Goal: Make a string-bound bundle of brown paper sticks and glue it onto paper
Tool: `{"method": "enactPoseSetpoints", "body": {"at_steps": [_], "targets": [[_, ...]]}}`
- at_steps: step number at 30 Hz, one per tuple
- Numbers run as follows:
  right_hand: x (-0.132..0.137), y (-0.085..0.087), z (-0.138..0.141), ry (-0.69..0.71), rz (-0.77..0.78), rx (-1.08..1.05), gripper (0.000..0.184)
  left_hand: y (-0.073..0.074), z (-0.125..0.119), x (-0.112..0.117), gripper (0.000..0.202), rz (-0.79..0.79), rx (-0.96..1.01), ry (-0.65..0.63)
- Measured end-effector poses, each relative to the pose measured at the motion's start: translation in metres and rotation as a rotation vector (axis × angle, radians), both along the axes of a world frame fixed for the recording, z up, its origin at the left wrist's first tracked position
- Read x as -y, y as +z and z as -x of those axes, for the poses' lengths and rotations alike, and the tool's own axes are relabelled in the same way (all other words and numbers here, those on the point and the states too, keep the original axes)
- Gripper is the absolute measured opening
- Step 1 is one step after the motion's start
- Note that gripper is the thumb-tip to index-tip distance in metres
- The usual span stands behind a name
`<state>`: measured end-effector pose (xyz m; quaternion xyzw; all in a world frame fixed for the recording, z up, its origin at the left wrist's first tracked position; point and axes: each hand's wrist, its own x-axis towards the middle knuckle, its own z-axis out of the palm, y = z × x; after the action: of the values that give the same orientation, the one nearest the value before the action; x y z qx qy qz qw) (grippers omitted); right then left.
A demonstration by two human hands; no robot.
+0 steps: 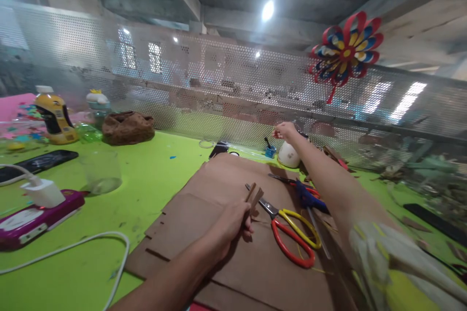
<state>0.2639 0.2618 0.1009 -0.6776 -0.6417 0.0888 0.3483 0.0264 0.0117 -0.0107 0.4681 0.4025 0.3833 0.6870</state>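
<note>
My left hand (pixel 233 226) is closed on small brown cardboard strips (pixel 254 198), holding them over a large brown cardboard sheet (pixel 204 218). My right hand (pixel 285 131) reaches far forward, its fingers pinched together above a white rounded pot (pixel 288 155) near the mesh wall; what it holds I cannot make out. Red-and-yellow scissors (pixel 292 233) lie open on the cardboard just right of my left hand. A blue glue gun (pixel 308 197) lies beside them under my right forearm.
A green table (pixel 146 184) carries a clear plastic cup (pixel 100 172), a pink device with a white charger and cable (pixel 40 204), a black phone (pixel 40 161), a yellow bottle (pixel 54 116) and a brown bag (pixel 127 128). A paper pinwheel (pixel 346 51) hangs on the perforated mesh wall.
</note>
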Motion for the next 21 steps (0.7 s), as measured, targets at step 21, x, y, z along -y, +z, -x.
{"method": "enactPoseSetpoints", "body": {"at_steps": [21], "targets": [[0.242, 0.023, 0.111, 0.516, -0.552, 0.873, 0.017, 0.009, 0.007, -0.010, 0.018, 0.359, 0.317, -0.038]]}}
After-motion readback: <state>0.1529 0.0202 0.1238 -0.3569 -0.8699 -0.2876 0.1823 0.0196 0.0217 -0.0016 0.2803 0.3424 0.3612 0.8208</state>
